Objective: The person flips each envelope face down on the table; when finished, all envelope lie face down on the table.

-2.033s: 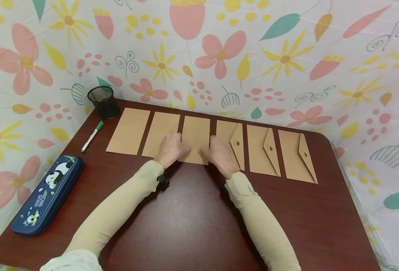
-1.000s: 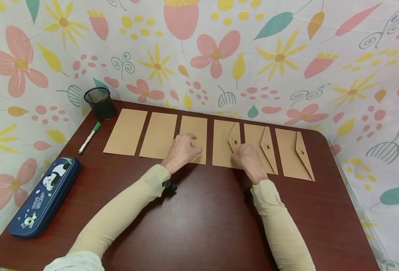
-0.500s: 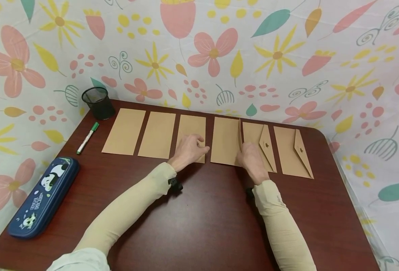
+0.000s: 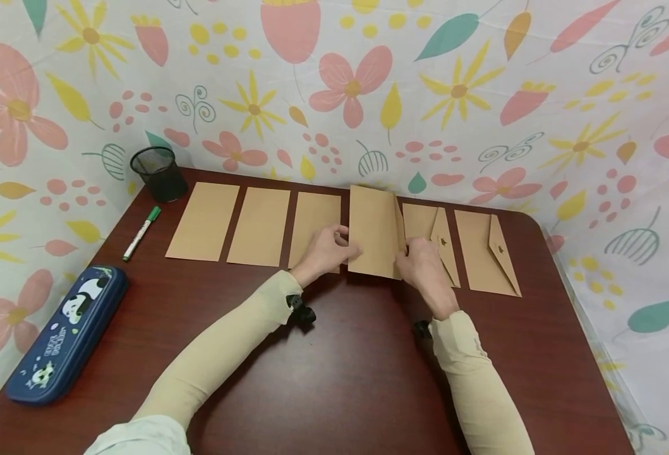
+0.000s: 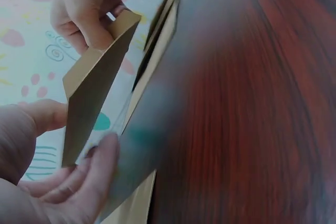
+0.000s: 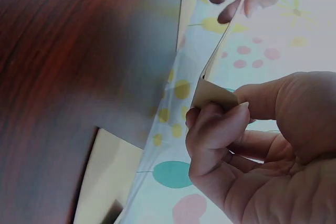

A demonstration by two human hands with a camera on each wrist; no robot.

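A tan envelope (image 4: 371, 230), fourth from the left in the row, is tilted up off the table, its plain side toward me. My right hand (image 4: 424, 268) pinches it at its right, flap side; in the right wrist view the thumb and bent fingers (image 6: 212, 129) hold the folded flap. At its left edge is my left hand (image 4: 324, 254). In the left wrist view that left hand (image 5: 58, 198) straddles the edge, thumb touching one face and the fairly straight fingers beyond the other, apart from it.
Three plain envelopes (image 4: 203, 221) lie to the left; two envelopes (image 4: 484, 256) with crowned flaps showing lie to the right. A black mesh pen cup (image 4: 160, 177), a green-capped marker (image 4: 142, 234) and a blue panda pencil case (image 4: 67, 335) line the table's left side. Patterned cloth hangs behind.
The right hand has moved right from the third envelope, taken the fourth by its flap side and raised it, hiding the crown. The left hand has shifted right to its left edge.
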